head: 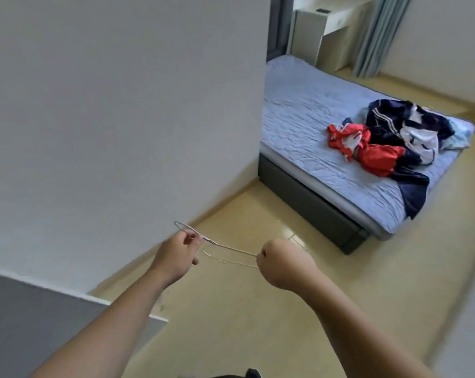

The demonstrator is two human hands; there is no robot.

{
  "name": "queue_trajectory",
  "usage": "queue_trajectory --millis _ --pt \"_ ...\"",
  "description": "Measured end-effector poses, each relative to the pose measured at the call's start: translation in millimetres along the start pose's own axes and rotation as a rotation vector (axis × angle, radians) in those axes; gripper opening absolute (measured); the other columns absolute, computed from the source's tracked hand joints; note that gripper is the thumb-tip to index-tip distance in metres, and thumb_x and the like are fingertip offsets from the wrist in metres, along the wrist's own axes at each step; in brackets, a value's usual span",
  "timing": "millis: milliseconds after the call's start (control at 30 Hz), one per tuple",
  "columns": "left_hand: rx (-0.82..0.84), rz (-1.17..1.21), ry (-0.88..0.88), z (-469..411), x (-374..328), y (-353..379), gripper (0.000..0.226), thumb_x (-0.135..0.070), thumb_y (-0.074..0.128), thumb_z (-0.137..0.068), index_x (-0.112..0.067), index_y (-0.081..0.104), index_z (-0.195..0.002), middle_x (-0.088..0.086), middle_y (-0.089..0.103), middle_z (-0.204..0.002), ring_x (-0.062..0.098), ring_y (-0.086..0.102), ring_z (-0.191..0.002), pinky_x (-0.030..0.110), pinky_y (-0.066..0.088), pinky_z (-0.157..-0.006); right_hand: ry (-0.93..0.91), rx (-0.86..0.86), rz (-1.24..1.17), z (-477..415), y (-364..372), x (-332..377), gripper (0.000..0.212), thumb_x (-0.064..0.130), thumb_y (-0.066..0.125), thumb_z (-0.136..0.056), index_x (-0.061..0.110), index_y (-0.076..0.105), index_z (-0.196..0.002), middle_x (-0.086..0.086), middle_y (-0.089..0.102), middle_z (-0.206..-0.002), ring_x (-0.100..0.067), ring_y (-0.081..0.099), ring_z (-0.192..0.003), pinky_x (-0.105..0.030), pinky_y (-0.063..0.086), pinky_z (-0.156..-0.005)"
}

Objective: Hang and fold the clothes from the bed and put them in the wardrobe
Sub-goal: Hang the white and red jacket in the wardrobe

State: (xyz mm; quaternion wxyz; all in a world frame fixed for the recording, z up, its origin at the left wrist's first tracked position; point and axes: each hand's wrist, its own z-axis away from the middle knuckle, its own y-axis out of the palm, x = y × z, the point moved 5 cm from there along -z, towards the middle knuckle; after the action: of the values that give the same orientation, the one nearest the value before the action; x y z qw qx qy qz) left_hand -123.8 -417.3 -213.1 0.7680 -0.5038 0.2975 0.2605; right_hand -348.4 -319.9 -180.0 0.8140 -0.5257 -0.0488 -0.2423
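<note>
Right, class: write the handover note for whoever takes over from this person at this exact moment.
Left hand: pinches the wire hanger just below its hook.
Right hand: fist closed round the hanger's other end.
Clothes pile: red, navy and white items, heaped unsorted on the bed, well away from both hands.
Done: a hanger is in hand, with nothing on it.
Left: hang or fold every garment and put them in the wardrobe.

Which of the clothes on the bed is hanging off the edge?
The dark navy garment at the pile's near end; it droops over the blue quilted bed's edge. The red clothes and striped navy jacket lie on top.
</note>
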Motion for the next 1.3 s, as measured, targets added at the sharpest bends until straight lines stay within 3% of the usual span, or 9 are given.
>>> queue_trajectory --millis 200,433,600,733,833,933,1100,1233,1300 --pt "0.186 0.076 0.109 -104 -89 83 0.016 -0.03 0.052 -0.104 -0.023 0.066 -0.1 -0.003 0.073 -0.096 0.017 0.073 -0.066 0.046 0.057 -0.075 0.203 -0.063 -0.08 -54 -40 -90 0.035 0.028 0.04 -0.097 0.015 0.062 -0.072 -0.001 0.063 -0.073 -0.021 0.06 -0.064 -0.026 0.046 -0.052" --pt "0.448 -0.011 0.261 -220 -202 181 0.028 -0.026 0.046 -0.106 -0.02 0.069 -0.093 -0.001 0.074 -0.089 0.017 0.073 -0.067 0.034 0.055 -0.071 0.456 -0.089 -0.184 -109 -91 -191 0.032 0.031 0.04 -0.094 0.015 0.061 -0.077 -0.002 0.064 -0.079 -0.024 0.062 -0.069 -0.029 0.049 -0.056" --pt "0.557 -0.048 0.411 -273 -293 249 0.025 -0.025 0.052 -0.104 -0.024 0.07 -0.086 -0.003 0.074 -0.083 0.007 0.07 -0.06 0.014 0.049 -0.058 0.561 -0.096 -0.246 -139 -119 -257 0.038 0.036 0.042 -0.095 0.009 0.049 -0.069 -0.005 0.058 -0.07 -0.026 0.055 -0.066 -0.035 0.048 -0.059" --pt "0.644 -0.121 0.524 -308 -357 310 0.023 -0.032 0.054 -0.103 -0.022 0.071 -0.09 -0.005 0.075 -0.08 0.01 0.07 -0.064 0.029 0.056 -0.065 0.584 -0.098 -0.373 -179 -143 -313 0.034 0.035 0.047 -0.095 0.009 0.061 -0.078 -0.004 0.067 -0.079 -0.023 0.061 -0.076 -0.035 0.05 -0.067" --pt "0.663 -0.143 0.562 -336 -404 359 0.02 -0.036 0.056 -0.102 -0.024 0.068 -0.092 -0.007 0.075 -0.081 0.01 0.07 -0.067 0.033 0.057 -0.071 0.564 -0.106 -0.449 -222 -169 -363 0.026 0.033 0.05 -0.096 0.017 0.069 -0.091 0.003 0.07 -0.086 -0.017 0.065 -0.079 -0.031 0.053 -0.072" --pt "0.628 -0.195 0.592 -357 -446 405 0.015 -0.04 0.058 -0.1 -0.027 0.064 -0.097 -0.01 0.074 -0.086 0.01 0.069 -0.08 0.038 0.058 -0.078 0.538 -0.087 -0.664 -268 -198 -413 0.019 0.029 0.052 -0.095 0.019 0.067 -0.102 0.002 0.071 -0.084 -0.016 0.072 -0.063 -0.027 0.054 -0.052" --pt "0.587 -0.246 0.629 -387 -525 466 0.015 -0.044 0.064 -0.096 -0.029 0.065 -0.092 -0.013 0.071 -0.08 0.003 0.065 -0.078 0.026 0.05 -0.075 0.558 -0.055 -0.866 -326 -252 -484 0.041 0.028 0.055 -0.095 0.026 0.047 -0.135 -0.004 0.068 -0.103 -0.02 0.075 -0.073 -0.027 0.058 -0.057" --pt "0.604 -0.209 0.649 -426 -578 502 0.008 -0.037 0.069 -0.092 -0.031 0.067 -0.088 -0.014 0.07 -0.077 -0.005 0.063 -0.071 0.008 0.043 -0.067 0.555 -0.053 -0.937 -376 -290 -525 0.033 0.025 0.053 -0.1 0.023 0.05 -0.132 -0.008 0.069 -0.101 -0.021 0.071 -0.072 -0.03 0.055 -0.059" --pt "0.632 -0.199 0.649 -454 -597 520 0.003 -0.032 0.073 -0.09 -0.031 0.071 -0.088 -0.015 0.072 -0.08 -0.002 0.065 -0.075 0.013 0.048 -0.072 0.58 -0.079 -1.002 -401 -305 -544 0.022 0.026 0.048 -0.103 0.019 0.056 -0.122 -0.01 0.069 -0.095 -0.023 0.069 -0.067 -0.033 0.054 -0.059"
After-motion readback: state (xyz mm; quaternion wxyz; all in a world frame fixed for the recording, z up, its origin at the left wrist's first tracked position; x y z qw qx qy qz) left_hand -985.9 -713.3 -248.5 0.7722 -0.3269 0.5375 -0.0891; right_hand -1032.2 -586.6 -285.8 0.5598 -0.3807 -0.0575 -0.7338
